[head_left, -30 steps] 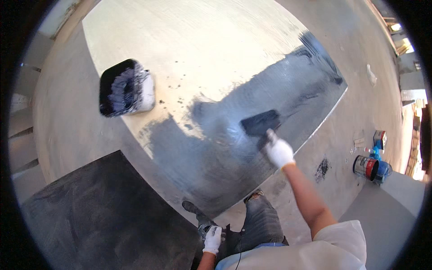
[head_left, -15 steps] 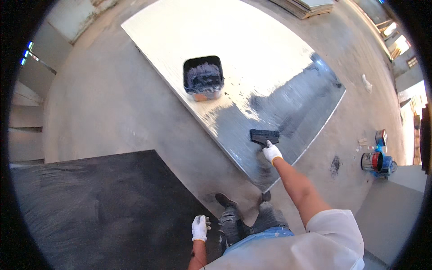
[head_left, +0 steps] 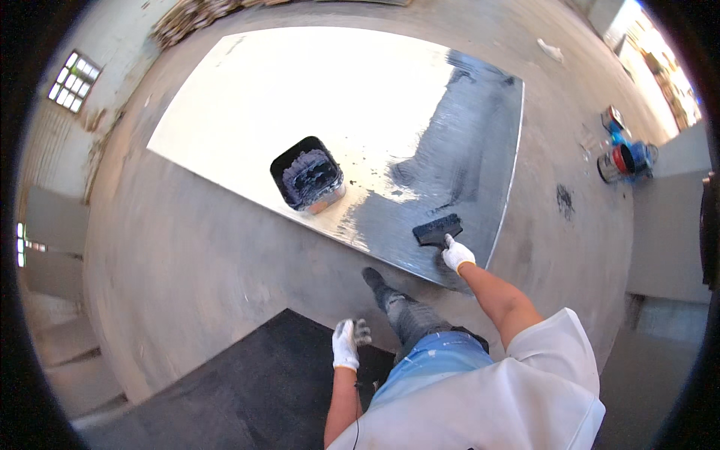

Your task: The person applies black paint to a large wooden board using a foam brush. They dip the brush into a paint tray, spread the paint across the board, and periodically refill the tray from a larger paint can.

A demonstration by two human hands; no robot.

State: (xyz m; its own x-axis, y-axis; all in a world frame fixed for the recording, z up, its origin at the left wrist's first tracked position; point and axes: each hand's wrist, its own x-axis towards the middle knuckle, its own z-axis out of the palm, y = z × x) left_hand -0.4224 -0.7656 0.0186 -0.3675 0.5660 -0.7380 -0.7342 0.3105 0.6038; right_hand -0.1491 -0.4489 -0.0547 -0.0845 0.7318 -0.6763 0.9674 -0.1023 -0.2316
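Observation:
My right hand (head_left: 459, 255), in a white glove, grips the handle of a wide black brush (head_left: 438, 229). The brush is over the dark-coated end of a large pale board (head_left: 300, 82); whether its bristles touch the surface I cannot tell. Wet-looking dark grey coating (head_left: 472, 142) covers the board's right end and its near right corner, with a ragged edge against the pale part. A squarish black tub (head_left: 307, 176) smeared with dark paint stands near the board's front edge, dark specks beside it. My gloved left hand (head_left: 349, 345) hangs free, fingers apart and slightly curled, holding nothing.
A black panel (head_left: 247, 382) lies at the lower left, below my left hand. Paint buckets (head_left: 616, 163) and a blue wrapped item (head_left: 641, 156) sit on the concrete floor (head_left: 202, 247) at right, near a dark stain (head_left: 565, 201). Stacked sheets (head_left: 199, 19) lie at the far left.
My view has turned, and my body has shifted with a leg stepped toward the board. The brush stays in my right hand over the coated end. My left hand's fingers have spread.

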